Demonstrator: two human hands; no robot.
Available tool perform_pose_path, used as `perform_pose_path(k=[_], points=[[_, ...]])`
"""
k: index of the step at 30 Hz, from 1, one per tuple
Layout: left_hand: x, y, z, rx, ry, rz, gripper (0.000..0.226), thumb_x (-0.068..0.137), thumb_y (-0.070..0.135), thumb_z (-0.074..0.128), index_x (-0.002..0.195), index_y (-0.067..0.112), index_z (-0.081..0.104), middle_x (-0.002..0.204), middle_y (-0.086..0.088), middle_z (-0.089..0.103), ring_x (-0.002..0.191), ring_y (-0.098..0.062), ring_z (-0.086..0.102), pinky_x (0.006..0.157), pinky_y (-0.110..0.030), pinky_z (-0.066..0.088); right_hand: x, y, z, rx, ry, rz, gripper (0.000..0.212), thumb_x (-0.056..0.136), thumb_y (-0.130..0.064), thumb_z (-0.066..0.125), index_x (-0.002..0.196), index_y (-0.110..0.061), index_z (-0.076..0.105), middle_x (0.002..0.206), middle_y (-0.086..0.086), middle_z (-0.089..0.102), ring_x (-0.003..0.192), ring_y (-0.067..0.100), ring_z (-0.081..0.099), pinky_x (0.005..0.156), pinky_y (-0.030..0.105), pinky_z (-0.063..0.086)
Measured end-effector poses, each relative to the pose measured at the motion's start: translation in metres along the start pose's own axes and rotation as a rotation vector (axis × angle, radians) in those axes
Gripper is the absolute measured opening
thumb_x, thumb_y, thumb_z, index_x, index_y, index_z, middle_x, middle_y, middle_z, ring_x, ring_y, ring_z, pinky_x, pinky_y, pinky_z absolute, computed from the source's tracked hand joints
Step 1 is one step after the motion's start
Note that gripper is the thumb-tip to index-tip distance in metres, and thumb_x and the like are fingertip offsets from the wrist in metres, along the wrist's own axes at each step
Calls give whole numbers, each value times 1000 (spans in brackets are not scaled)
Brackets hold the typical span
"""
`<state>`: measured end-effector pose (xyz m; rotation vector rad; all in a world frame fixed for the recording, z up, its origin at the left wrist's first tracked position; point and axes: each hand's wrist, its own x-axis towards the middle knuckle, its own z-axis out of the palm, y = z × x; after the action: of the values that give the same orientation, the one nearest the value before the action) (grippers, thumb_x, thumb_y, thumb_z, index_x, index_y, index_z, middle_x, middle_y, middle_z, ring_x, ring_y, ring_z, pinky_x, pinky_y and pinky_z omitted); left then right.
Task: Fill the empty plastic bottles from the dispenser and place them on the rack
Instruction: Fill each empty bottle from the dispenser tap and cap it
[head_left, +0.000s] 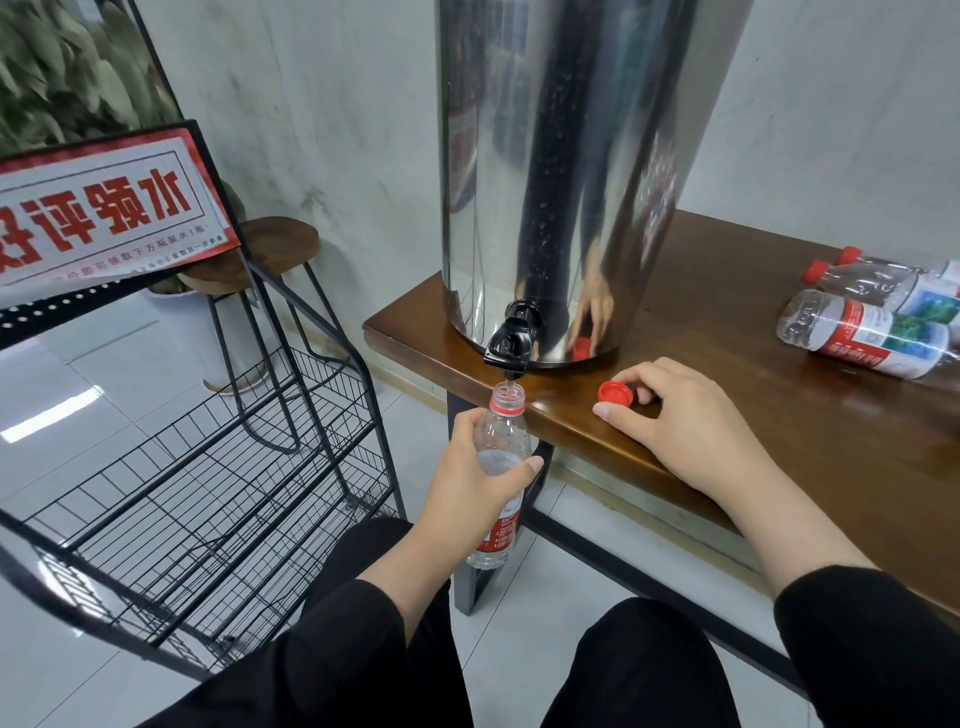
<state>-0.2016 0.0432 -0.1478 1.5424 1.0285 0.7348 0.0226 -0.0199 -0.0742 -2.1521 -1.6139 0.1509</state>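
Red cap (615, 392), brown table (779, 364), black wire rack (218, 467).

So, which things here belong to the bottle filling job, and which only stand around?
Part of the job:
- bottle gripped by the left hand under the tap
- dispenser
- red cap by the right hand
- bottles lying on the table
- wire rack

Just standing around:
- wooden stools
- red sign
- plant
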Motion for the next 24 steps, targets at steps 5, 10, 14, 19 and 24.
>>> perform_pose_path(k=[5,10,14,19,24], points=[[0,0,0,9,-1,-6,66,85,38,81,137,35,41,128,11,62,120,-14,62,107,-46,51,-1,-1,0,0,-7,2,36,86,-64,63,113,-41,62,91,-18,52,95,12,54,89,42,55],[0,1,0,11,8,-9,68,84,39,82,138,35,41,130,9,62,121,-16,61,108,-47,51,-1,-1,-1,-4,-6,0,36,87,-63,64,114,-40,63,90,-17,52,94,12,54,88,41,54],[0,-1,0,7,11,-11,67,82,41,82,136,36,43,127,9,63,120,-16,62,107,-49,52,-1,-2,-2,-2,-3,-4,37,86,-63,64,114,-39,63,89,-17,51,94,12,54,88,41,55],[0,1,0,5,6,-12,65,85,37,82,136,34,42,125,9,64,118,-15,63,106,-46,52,-1,-2,-2,-8,-9,-2,37,86,-63,64,115,-39,63,90,-17,52,93,12,54,88,42,55],[0,1,0,18,7,-15,67,84,39,82,137,34,41,128,9,63,119,-16,63,107,-47,52,-1,0,-1,-5,-8,10,39,85,-64,64,115,-39,63,90,-18,51,96,13,55,86,39,55]])
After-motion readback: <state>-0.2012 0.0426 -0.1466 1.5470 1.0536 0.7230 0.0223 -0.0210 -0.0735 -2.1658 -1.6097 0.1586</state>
